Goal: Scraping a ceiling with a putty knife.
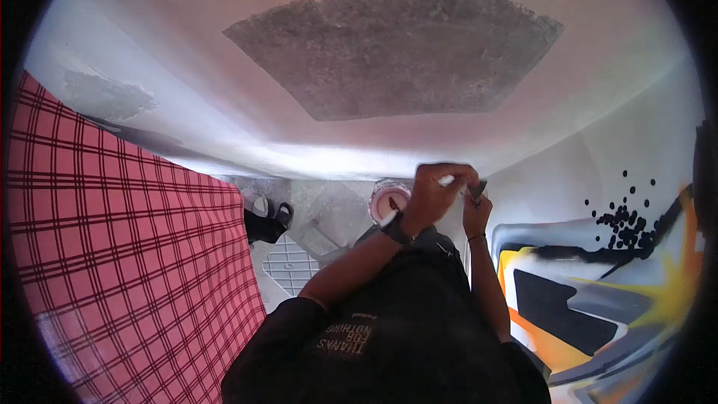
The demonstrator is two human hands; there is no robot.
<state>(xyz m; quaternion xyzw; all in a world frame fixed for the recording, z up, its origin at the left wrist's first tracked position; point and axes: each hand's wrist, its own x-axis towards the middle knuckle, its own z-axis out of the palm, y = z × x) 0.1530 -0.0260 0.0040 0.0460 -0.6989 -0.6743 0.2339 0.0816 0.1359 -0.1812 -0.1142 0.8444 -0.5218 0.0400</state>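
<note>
My left hand point(437, 196), with a dark band at its wrist, is raised in front of the pale wall. Its fingers are curled, and a bright white spot shows among them; I cannot tell if that is a thing or a gap. Just right of it, my right hand point(476, 217) is closed around a small dark flat tool point(477, 191), whose kind is too small to make out. The two hands nearly meet at this tool. Below and left of my left hand, a pink bucket point(380, 211) stands on the floor with a dark object inside.
The pale wall point(374, 138) ahead carries a large rough grey patch point(419, 52). Pink cloth with black checks point(134, 217) spans the left side. Dark footwear point(283, 214) and a floor grate point(290, 265) show below. A painted wall point(568, 307) borders the right.
</note>
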